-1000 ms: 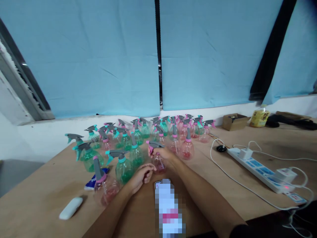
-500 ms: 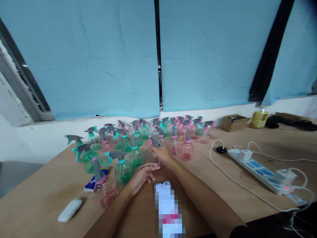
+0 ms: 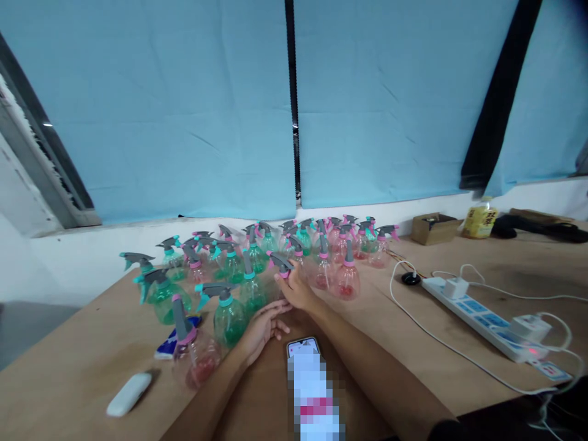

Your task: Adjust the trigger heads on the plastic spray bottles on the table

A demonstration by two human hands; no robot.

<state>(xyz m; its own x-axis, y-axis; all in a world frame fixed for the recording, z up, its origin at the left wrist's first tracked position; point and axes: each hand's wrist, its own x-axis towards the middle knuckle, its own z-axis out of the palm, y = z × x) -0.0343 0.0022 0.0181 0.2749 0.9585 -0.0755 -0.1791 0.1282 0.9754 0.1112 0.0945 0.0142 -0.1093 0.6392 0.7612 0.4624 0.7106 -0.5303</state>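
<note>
My right hand [image 3: 297, 289] is closed around the neck of a spray bottle [image 3: 281, 264] with a grey and pink trigger head, whose nozzle points left. Most of that bottle's body is hidden behind my hands. Low beside its base, my left hand [image 3: 267, 329] has its fingers stretched out and apart; whether they touch the bottle I cannot tell. Left of it stand a green spray bottle [image 3: 230, 321] and, nearer, a pink spray bottle [image 3: 196, 361]. Another green spray bottle [image 3: 253, 293] is just behind my left hand.
Several more green and pink spray bottles crowd the back of the wooden table [image 3: 82, 343]. A phone [image 3: 305, 348] lies between my forearms. A white case [image 3: 130, 394] and a blue packet [image 3: 168, 346] are left. To the right are a power strip [image 3: 482, 321], cables and a cardboard box [image 3: 434, 229].
My right hand and the held spray bottle have shifted slightly left, and the hand's back has turned more upright. My left hand has barely moved.
</note>
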